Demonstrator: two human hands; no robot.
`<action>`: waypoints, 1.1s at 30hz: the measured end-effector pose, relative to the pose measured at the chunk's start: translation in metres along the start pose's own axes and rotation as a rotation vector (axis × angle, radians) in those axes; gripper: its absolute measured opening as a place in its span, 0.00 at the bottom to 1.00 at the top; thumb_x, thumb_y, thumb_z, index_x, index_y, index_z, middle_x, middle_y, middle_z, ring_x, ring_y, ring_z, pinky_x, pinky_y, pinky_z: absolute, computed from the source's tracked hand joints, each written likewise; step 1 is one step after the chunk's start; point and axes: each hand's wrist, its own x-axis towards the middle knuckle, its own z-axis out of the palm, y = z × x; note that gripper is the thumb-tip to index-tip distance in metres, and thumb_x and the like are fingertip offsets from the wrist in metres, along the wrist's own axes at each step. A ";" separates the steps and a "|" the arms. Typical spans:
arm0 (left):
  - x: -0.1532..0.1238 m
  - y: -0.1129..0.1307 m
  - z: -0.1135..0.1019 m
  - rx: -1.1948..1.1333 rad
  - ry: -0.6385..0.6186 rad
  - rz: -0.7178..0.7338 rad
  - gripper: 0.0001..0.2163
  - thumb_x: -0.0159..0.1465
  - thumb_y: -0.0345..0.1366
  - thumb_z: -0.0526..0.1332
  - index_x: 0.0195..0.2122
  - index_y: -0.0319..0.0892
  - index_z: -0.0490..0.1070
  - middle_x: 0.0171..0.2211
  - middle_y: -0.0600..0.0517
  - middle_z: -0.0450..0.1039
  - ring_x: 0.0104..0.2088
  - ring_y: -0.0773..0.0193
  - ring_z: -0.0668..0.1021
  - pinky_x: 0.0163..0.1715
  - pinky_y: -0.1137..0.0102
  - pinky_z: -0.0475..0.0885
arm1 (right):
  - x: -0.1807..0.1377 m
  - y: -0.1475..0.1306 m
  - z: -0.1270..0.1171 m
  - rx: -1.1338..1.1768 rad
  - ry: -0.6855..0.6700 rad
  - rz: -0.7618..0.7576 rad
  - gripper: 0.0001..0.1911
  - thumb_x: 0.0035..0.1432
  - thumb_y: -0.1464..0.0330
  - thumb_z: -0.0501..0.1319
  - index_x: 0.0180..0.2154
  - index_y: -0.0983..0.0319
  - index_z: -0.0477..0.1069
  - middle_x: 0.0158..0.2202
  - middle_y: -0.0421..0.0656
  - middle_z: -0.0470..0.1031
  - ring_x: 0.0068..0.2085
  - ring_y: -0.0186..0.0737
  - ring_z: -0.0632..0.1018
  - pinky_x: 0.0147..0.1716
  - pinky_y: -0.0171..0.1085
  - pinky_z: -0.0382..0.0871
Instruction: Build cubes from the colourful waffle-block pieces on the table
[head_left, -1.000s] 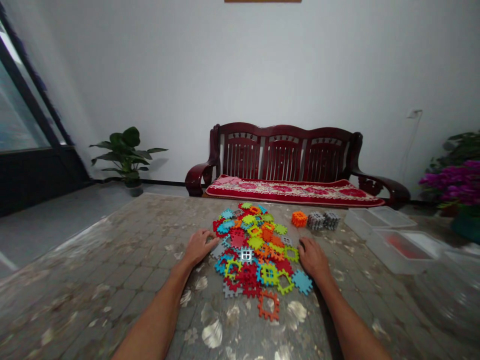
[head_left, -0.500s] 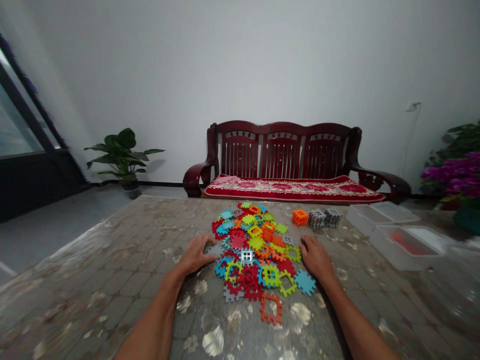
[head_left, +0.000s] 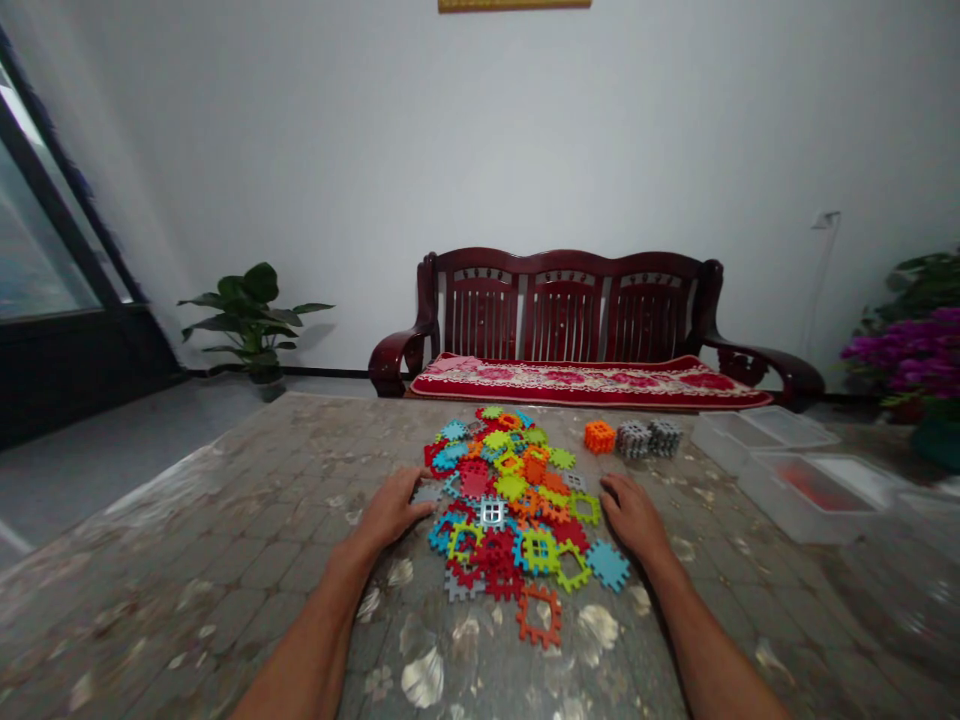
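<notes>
A heap of flat toothed plastic tiles [head_left: 517,500] in red, blue, green, orange and grey lies on the patterned table [head_left: 262,540]. My left hand [head_left: 391,508] rests palm down at the heap's left edge, its fingers touching a grey tile [head_left: 427,493]. At the right edge lies my right hand [head_left: 632,516], also palm down, fingers loosely curled against the tiles. Neither hand has lifted a tile. An orange cube [head_left: 598,436] and two grey cubes [head_left: 648,438] built of such tiles stand behind the heap.
Clear plastic boxes [head_left: 814,490] sit at the table's right side. Beyond the table stands a dark wooden bench [head_left: 577,320] with a red cushion. A potted plant [head_left: 251,310] is on the floor at left, and purple flowers [head_left: 911,360] at right.
The view has shifted slightly. My left hand's fingers have slid a little over the grey tile; my right hand has stayed in place.
</notes>
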 end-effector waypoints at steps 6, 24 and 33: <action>0.006 -0.007 -0.008 0.079 -0.131 0.026 0.24 0.50 0.44 0.68 0.49 0.48 0.78 0.53 0.46 0.78 0.56 0.46 0.76 0.59 0.55 0.67 | -0.001 -0.005 -0.004 0.049 0.008 0.022 0.19 0.62 0.70 0.56 0.50 0.63 0.80 0.57 0.52 0.78 0.59 0.47 0.76 0.63 0.44 0.64; 0.034 0.080 0.018 -0.133 -0.025 0.100 0.25 0.54 0.51 0.65 0.50 0.44 0.75 0.50 0.45 0.81 0.48 0.49 0.81 0.51 0.59 0.74 | 0.000 -0.008 -0.010 0.271 0.086 0.081 0.19 0.57 0.71 0.55 0.45 0.61 0.81 0.49 0.49 0.82 0.53 0.46 0.79 0.59 0.43 0.69; 0.066 0.195 0.101 -0.080 -0.151 0.483 0.32 0.57 0.47 0.70 0.63 0.47 0.69 0.58 0.42 0.77 0.57 0.47 0.77 0.59 0.55 0.70 | 0.003 0.009 -0.009 0.553 0.224 0.266 0.23 0.57 0.62 0.53 0.45 0.60 0.82 0.46 0.47 0.84 0.49 0.49 0.82 0.53 0.46 0.75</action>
